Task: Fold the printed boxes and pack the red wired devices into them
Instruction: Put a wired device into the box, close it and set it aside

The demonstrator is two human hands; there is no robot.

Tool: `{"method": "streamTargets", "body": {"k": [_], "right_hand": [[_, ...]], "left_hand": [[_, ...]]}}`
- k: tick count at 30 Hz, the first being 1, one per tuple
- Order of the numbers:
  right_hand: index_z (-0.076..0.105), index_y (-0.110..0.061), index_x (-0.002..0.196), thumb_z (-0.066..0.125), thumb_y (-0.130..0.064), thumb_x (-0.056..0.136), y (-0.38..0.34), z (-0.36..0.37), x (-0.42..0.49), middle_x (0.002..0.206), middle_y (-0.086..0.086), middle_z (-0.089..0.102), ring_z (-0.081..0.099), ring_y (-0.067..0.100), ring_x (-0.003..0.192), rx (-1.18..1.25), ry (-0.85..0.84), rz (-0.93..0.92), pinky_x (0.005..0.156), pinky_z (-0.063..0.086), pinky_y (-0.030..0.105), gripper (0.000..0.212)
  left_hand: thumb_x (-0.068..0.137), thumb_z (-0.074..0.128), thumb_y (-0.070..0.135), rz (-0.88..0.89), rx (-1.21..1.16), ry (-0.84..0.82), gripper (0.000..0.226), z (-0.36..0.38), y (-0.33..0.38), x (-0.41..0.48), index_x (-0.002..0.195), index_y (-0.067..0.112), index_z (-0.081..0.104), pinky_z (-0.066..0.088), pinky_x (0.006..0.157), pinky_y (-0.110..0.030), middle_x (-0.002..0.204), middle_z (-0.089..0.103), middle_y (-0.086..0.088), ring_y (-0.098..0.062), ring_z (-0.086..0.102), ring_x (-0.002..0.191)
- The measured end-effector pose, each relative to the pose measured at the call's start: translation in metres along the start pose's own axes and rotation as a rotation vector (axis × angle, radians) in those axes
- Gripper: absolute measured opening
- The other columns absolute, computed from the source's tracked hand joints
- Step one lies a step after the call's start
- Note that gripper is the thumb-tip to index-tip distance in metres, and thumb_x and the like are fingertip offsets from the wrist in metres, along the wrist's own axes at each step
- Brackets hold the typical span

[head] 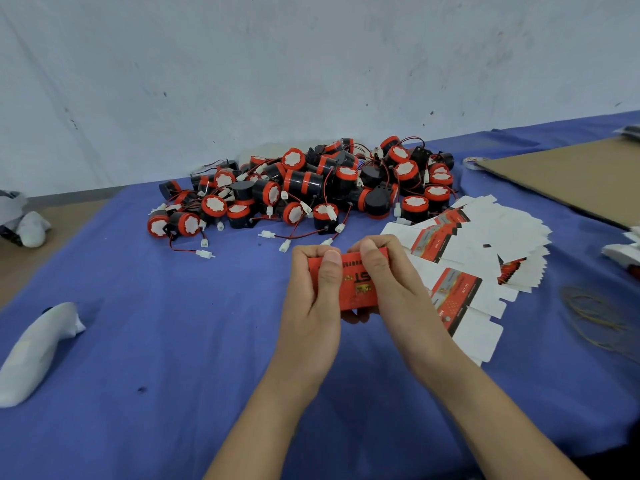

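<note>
Head view: blue table against scuffed white wall; devices heaped at far edge; left hand and right hand grip one box.

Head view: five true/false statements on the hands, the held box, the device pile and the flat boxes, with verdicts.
1. Both the left hand and the right hand grip the red printed box. True.
2. The pile of red wired devices lies between the person and the hands. False: it lies beyond the hands, farther from the person.
3. The flat boxes are fanned out to the right of the hands. True.
4. The table cloth is green. False: it is blue.
5. The brown cardboard sheet lies at the table's left. False: it lies at the far right.
</note>
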State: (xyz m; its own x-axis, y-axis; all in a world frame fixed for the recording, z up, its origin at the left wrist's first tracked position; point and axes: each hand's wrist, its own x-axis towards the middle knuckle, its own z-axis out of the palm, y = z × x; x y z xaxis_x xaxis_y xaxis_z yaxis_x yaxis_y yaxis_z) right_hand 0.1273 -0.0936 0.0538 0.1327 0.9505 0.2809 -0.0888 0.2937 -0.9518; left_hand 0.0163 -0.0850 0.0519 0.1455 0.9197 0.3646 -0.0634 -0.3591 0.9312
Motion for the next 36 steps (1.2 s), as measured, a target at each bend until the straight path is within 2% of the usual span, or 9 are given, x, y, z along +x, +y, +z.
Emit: {"method": "streamTargets", "body": {"k": [7, 10, 12, 16, 22, 26, 32, 36], "right_hand": [[0.053, -0.033, 0.084, 0.04, -0.038, 0.106, 0.001, 0.008, -0.005, 0.073, -0.001, 0.061, 0.059, 0.012, 0.057, 0.013, 0.04, -0.028, 0.048, 0.048, 0.023, 0.027], [0.051, -0.025, 0.088, 0.04, -0.037, 0.106, 0.002, 0.01, -0.005, 0.075, 0.003, 0.06, 0.057, 0.013, 0.058, 0.001, 0.07, -0.016, 0.047, 0.047, 0.023, 0.025], [0.05, -0.021, 0.09, 0.04, -0.037, 0.106, 0.003, 0.011, -0.005, 0.079, 0.006, 0.061, 0.056, 0.012, 0.059, -0.008, 0.076, -0.009, 0.047, 0.046, 0.022, 0.025], [0.049, -0.02, 0.089, 0.041, -0.037, 0.106, 0.004, 0.012, -0.005, 0.08, 0.007, 0.061, 0.056, 0.013, 0.058, -0.003, 0.087, 0.002, 0.047, 0.046, 0.021, 0.025], [0.05, -0.015, 0.093, 0.042, -0.035, 0.106, 0.005, 0.011, -0.004, 0.075, 0.004, 0.06, 0.057, 0.013, 0.056, -0.014, 0.095, -0.01, 0.046, 0.046, 0.02, 0.026], [0.05, -0.022, 0.091, 0.041, -0.039, 0.105, 0.005, 0.01, -0.004, 0.074, 0.003, 0.061, 0.059, 0.011, 0.056, -0.024, 0.105, -0.005, 0.046, 0.046, 0.02, 0.024], [0.049, -0.022, 0.09, 0.037, -0.043, 0.105, 0.006, 0.011, -0.004, 0.077, 0.01, 0.06, 0.059, 0.011, 0.056, -0.028, 0.121, -0.002, 0.047, 0.046, 0.018, 0.029], [0.048, -0.028, 0.084, 0.034, -0.044, 0.105, 0.008, 0.012, -0.003, 0.067, -0.011, 0.059, 0.058, 0.004, 0.056, -0.061, 0.166, -0.022, 0.047, 0.046, 0.017, 0.03]], "left_hand": [[0.104, 0.043, 0.037, -0.015, -0.015, -0.012, 0.019, -0.003, 0.001, -0.001, 0.102, 0.02, 0.051, 0.055, 0.055, -0.022, 0.081, 0.07, 0.009, -0.012, 0.068, 0.061], [0.1, 0.053, 0.032, -0.048, -0.038, -0.034, 0.01, -0.005, 0.002, 0.001, 0.103, 0.022, 0.055, 0.055, 0.056, -0.023, 0.084, 0.07, 0.009, -0.012, 0.069, 0.064], [0.097, 0.061, 0.026, -0.049, -0.023, -0.023, 0.012, -0.006, 0.002, 0.002, 0.108, 0.021, 0.057, 0.056, 0.056, -0.024, 0.087, 0.069, 0.009, -0.012, 0.07, 0.066], [0.097, 0.063, 0.022, -0.036, 0.013, -0.007, 0.012, -0.005, 0.001, 0.003, 0.105, 0.015, 0.056, 0.056, 0.053, -0.024, 0.083, 0.069, 0.007, -0.012, 0.07, 0.062], [0.099, 0.059, 0.028, -0.042, 0.008, -0.046, 0.007, -0.007, 0.0, 0.004, 0.097, 0.021, 0.056, 0.059, 0.055, -0.029, 0.084, 0.071, 0.003, -0.017, 0.071, 0.067], [0.104, 0.044, 0.035, -0.038, -0.01, -0.069, 0.019, -0.007, 0.0, 0.003, 0.1, 0.018, 0.053, 0.057, 0.056, -0.026, 0.08, 0.071, 0.004, -0.016, 0.07, 0.061], [0.106, 0.038, 0.036, -0.028, 0.024, -0.061, 0.025, -0.005, -0.001, 0.003, 0.101, 0.014, 0.05, 0.058, 0.055, -0.029, 0.079, 0.07, 0.005, -0.014, 0.068, 0.059], [0.105, 0.03, 0.043, -0.04, 0.008, -0.053, 0.039, -0.006, -0.001, 0.003, 0.106, 0.016, 0.057, 0.061, 0.06, -0.033, 0.082, 0.071, 0.002, -0.017, 0.069, 0.062]]}}
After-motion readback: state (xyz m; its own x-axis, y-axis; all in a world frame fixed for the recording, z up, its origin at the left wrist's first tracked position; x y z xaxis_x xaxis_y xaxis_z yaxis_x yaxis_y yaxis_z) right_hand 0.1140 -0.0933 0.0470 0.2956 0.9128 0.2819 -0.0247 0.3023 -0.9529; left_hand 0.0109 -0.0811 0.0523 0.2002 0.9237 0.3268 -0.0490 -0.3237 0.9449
